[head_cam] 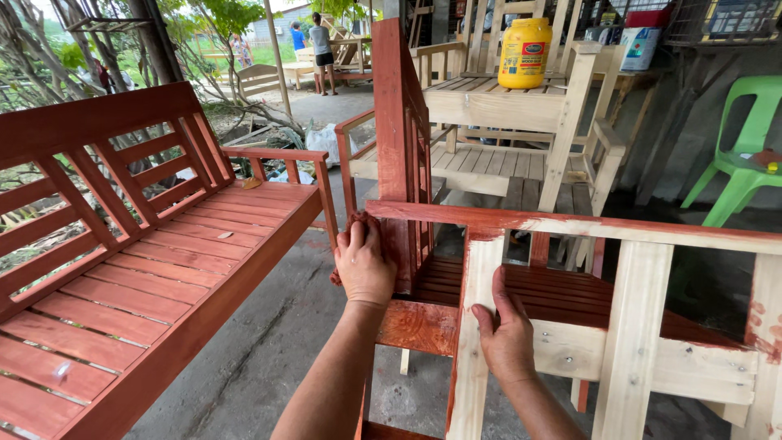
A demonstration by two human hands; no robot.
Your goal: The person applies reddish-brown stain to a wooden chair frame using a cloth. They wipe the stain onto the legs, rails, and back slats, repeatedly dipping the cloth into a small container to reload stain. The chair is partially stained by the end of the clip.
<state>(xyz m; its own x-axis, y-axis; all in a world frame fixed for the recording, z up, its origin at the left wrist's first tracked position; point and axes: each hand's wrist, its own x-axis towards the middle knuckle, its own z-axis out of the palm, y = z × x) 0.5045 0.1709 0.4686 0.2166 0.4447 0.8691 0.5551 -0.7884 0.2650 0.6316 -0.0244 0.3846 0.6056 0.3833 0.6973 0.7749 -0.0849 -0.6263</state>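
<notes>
- Rag (364,222) sits bunched under my left hand (363,265), pressed against the stained corner post (397,155) of the chair; my left fingers are clenched over it, grasping the cloth, only a reddish tuft showing at about 12 o'clock above my knuckles.
- Right hand (507,338) lies flat on the bare upright slat (476,326), fingers released and spread, holding nothing; it steadies the frame rather than grips it.
- Top rail (586,228) runs from the rag toward 3 o'clock; its long axis lies nearly level across my view, red at the near end and streaked, then pale, further along.
- Unstained wood lies at 3 to 4 o'clock from the rag; the left hand, with the cloth, touches the stained end, while the right hand is the nearer one to the pale slats.
- Red bench (147,269) stands at 9 o'clock, apart from both hands; a yellow jug (524,52) rests on the bare wooden furniture at 1 o'clock, well apart.
</notes>
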